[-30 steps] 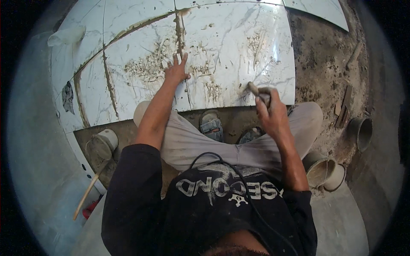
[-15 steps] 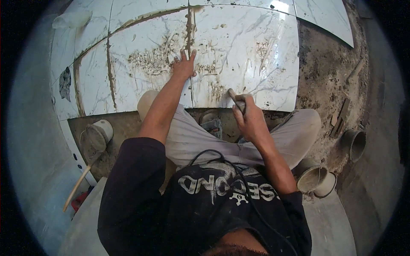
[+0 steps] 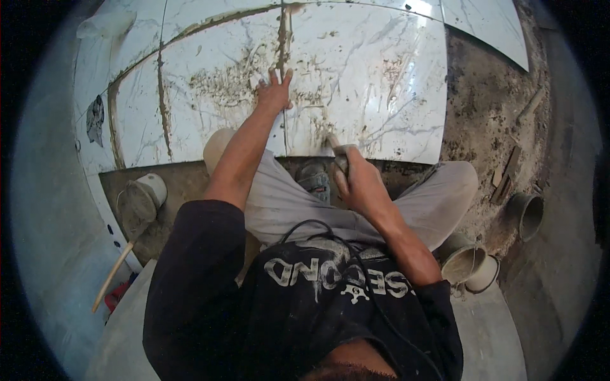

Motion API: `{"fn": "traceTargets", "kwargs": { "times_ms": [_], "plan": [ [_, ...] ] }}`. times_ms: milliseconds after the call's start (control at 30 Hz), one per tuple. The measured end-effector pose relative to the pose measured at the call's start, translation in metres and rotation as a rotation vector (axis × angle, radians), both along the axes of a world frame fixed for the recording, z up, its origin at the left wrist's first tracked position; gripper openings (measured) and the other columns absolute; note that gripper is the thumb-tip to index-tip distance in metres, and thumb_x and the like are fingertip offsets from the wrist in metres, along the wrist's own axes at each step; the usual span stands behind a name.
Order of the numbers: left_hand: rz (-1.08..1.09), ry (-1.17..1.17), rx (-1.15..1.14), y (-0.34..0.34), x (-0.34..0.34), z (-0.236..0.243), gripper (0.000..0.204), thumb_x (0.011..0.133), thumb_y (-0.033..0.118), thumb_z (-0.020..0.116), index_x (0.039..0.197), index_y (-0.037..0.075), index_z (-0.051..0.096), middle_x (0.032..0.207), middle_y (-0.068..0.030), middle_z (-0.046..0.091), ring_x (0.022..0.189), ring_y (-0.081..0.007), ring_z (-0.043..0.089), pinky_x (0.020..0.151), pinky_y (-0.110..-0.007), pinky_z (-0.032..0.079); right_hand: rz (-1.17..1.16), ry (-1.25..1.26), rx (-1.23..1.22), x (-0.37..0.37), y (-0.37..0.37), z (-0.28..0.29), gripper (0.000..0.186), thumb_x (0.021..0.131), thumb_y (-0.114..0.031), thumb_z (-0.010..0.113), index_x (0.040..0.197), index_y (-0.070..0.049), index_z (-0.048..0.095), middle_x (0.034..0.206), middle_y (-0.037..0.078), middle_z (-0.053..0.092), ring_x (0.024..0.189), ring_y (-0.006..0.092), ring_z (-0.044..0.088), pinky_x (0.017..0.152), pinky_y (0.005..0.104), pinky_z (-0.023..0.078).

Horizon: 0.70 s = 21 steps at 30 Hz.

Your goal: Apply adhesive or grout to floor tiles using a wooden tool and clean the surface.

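Observation:
Large white marble-patterned tiles lie in front of me, smeared with brown mud or mortar. My left hand (image 3: 275, 95) rests spread on them, its fingers across the seam between the left tile (image 3: 210, 120) and the right tile (image 3: 381, 95). Close to the right tile's near edge, my right hand (image 3: 359, 178) is closed round a short handled tool (image 3: 334, 142). The tool's pale, blunt end points away from me at the tile surface, and my fingers hide the rest. Whether that end touches the tile, I cannot tell.
On the left a mortar-caked bucket (image 3: 152, 186) stands beside a wooden-handled tool (image 3: 113, 279). More buckets (image 3: 464, 261) stand at my right, with another bucket (image 3: 527, 216) lying tipped farther out. Wood scraps (image 3: 507, 176) lie on rough soil (image 3: 473, 114). A crumpled dark scrap (image 3: 95, 120) lies on the left tiles.
My right hand has shifted slightly left and nearer to me with the tool, whose end has moved left along the tile's near edge. My left hand has stayed almost in place.

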<state>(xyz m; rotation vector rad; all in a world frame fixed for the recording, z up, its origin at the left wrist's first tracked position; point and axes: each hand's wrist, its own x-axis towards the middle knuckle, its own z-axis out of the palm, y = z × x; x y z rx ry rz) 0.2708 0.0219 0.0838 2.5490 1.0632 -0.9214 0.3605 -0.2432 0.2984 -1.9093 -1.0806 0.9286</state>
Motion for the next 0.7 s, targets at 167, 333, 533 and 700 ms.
{"fn": "traceTargets", "kwargs": {
  "times_ms": [167, 333, 533, 700],
  "plan": [
    [0.012, 0.036, -0.008, 0.004, 0.001, -0.002, 0.110, 0.068, 0.034, 0.080, 0.147, 0.029, 0.004, 0.149, -0.0303, 0.005, 0.125, -0.0535, 0.034, 0.103, -0.059, 0.027, -0.136, 0.043, -0.119, 0.022, -0.024, 0.013, 0.026, 0.088, -0.012, 0.057, 0.108, 0.002, 0.047, 0.079, 0.024, 0.059, 0.073, 0.0370, 0.061, 0.066, 0.0393, 0.046],
    [-0.022, 0.044, 0.024, 0.007, 0.012, 0.001, 0.110, 0.067, 0.032, 0.079, 0.147, 0.028, 0.004, 0.149, -0.0310, 0.005, 0.120, -0.0467, 0.045, 0.103, -0.056, 0.030, -0.261, 0.067, -0.266, 0.052, -0.046, -0.006, 0.029, 0.089, -0.012, 0.055, 0.114, -0.001, 0.046, 0.092, 0.029, 0.059, 0.090, 0.0444, 0.059, 0.076, 0.0432, 0.047],
    [0.035, 0.089, -0.018, 0.006, 0.018, 0.005, 0.111, 0.066, 0.031, 0.080, 0.147, 0.029, 0.004, 0.149, -0.0303, 0.005, 0.123, -0.0463, 0.042, 0.098, -0.061, 0.033, -0.468, -0.003, -0.193, 0.070, -0.070, 0.002, 0.026, 0.090, -0.012, 0.054, 0.112, -0.001, 0.046, 0.089, 0.028, 0.061, 0.085, 0.0418, 0.062, 0.073, 0.0416, 0.048],
    [0.085, 0.160, 0.026, 0.005, 0.027, 0.009, 0.103, 0.069, 0.037, 0.077, 0.147, 0.028, 0.011, 0.151, -0.0230, 0.012, 0.131, -0.0484, 0.029, 0.101, -0.065, 0.027, -0.573, -0.005, -0.129, 0.083, -0.089, 0.007, 0.026, 0.090, -0.014, 0.055, 0.110, 0.000, 0.048, 0.089, 0.023, 0.062, 0.081, 0.0326, 0.063, 0.073, 0.0378, 0.047]
  ]
}}
